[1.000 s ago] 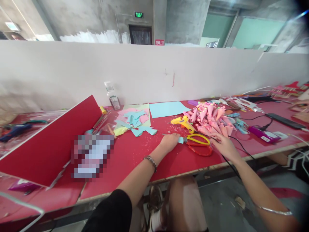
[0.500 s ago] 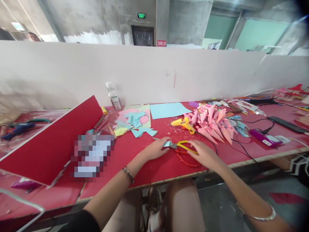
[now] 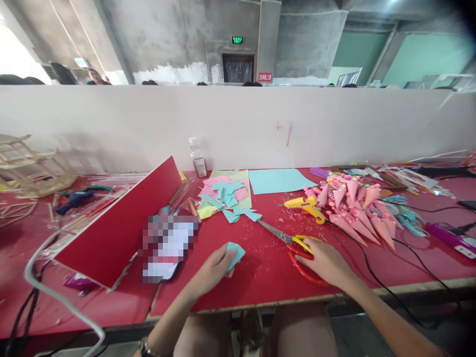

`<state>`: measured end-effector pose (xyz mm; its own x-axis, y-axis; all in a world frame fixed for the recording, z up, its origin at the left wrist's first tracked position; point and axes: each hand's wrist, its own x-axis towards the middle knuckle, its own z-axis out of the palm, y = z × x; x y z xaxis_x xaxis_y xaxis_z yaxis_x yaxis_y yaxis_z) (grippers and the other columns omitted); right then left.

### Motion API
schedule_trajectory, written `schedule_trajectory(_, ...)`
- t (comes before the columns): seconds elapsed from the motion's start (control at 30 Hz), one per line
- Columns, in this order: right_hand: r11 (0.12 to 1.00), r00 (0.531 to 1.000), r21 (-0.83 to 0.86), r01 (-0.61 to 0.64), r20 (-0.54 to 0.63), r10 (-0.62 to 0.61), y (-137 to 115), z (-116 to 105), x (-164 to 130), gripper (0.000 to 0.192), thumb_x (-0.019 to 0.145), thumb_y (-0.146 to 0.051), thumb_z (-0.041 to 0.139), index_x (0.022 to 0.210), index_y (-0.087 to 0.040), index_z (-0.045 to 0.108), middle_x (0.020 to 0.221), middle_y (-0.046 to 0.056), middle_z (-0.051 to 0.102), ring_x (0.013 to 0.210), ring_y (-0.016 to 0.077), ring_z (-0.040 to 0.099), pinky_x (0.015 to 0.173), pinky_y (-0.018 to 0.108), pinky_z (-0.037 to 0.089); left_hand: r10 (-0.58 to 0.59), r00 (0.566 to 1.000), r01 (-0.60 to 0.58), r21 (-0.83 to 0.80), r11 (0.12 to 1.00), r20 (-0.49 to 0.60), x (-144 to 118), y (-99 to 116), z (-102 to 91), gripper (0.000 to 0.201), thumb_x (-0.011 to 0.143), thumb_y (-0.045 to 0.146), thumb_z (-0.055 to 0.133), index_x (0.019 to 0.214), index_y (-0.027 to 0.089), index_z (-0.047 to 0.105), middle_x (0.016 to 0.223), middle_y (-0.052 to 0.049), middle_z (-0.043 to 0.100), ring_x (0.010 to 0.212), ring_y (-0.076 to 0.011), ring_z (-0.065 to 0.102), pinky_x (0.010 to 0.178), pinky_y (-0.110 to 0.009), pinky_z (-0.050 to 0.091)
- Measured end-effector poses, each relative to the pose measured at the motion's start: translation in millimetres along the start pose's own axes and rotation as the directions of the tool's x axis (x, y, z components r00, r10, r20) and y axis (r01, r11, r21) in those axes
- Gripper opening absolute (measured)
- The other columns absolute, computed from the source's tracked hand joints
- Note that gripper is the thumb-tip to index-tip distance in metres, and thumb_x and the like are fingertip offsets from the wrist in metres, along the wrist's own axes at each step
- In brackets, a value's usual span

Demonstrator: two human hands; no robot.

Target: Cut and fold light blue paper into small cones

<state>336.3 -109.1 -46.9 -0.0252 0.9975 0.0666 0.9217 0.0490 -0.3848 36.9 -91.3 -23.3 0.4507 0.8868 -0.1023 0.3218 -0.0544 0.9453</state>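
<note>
My left hand [image 3: 211, 270] pinches a small light-blue paper piece [image 3: 234, 253] just above the red table [image 3: 260, 277]. My right hand [image 3: 327, 260] lies on the yellow handles of a pair of scissors [image 3: 290, 240], fingers curled over them; the blades point up and left along the table. A red scissor handle [image 3: 305, 270] lies partly under that hand. To the right, a pile of pink paper cones [image 3: 353, 208] lies beside a yellow glue gun [image 3: 307, 206].
Blue and pink paper scraps [image 3: 223, 191] and a light-blue sheet [image 3: 277, 179] lie further back. A tilted red board [image 3: 122, 225] stands at the left, with a blurred phone [image 3: 167, 245] next to it. Cables [image 3: 401, 258] cross the right side. A white partition [image 3: 238, 124] runs behind.
My left hand has pulled back left toward the table's near edge with the blue piece. My right hand stays on the scissors, no longer beside the left hand. The view has shifted left.
</note>
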Motion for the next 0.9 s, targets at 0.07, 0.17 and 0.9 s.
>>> schedule_trajectory(0.07, 0.992, 1.0, 0.124, -0.01, 0.003, 0.01, -3.1, 2.3, 2.4, 0.03, 0.075, -0.041, 0.05, 0.096, -0.02, 0.056, 0.087, 0.01, 0.064, 0.083, 0.0255, 0.06, 0.068, 0.032, 0.044, -0.006, 0.999, 0.005, -0.032, 0.999, -0.046, 2.7, 0.1, -8.4, 0.036, 0.085, 0.048, 0.034, 0.068, 0.018, 0.043, 0.054, 0.004, 0.043, 0.049, -0.009, 0.041, 0.054, -0.022, 0.035)
schedule_trajectory(0.17, 0.928, 1.0, 0.373, 0.017, 0.007, -0.021, -14.8, 1.5, 8.4, 0.027, 0.079, -0.044, 0.044, 0.087, -0.02, 0.054, 0.076, 0.006, 0.062, 0.073, 0.0218, 0.058, 0.063, 0.03, 0.043, 0.043, 0.99, -0.057, -0.102, 0.993, -0.134, 14.1, 9.5, -20.7, 0.034, 0.084, 0.047, 0.037, 0.07, 0.017, 0.044, 0.057, 0.005, 0.043, 0.047, -0.007, 0.038, 0.05, -0.021, 0.032)
schedule_trajectory(0.9, 0.888, 0.97, 0.441, 0.132, 0.129, -0.208, -70.9, 0.0, 22.8, 0.025, 0.07, -0.039, 0.056, 0.079, -0.019, 0.043, 0.067, -0.002, 0.045, 0.058, 0.011, 0.038, 0.055, 0.023, 0.032, 0.141, 0.942, -0.221, -0.246, 0.944, -0.306, 50.0, 50.8, -52.1, 0.026, 0.082, 0.039, 0.044, 0.07, 0.017, 0.041, 0.06, 0.005, 0.045, 0.044, -0.0036, 0.03, 0.045, -0.019, 0.025)
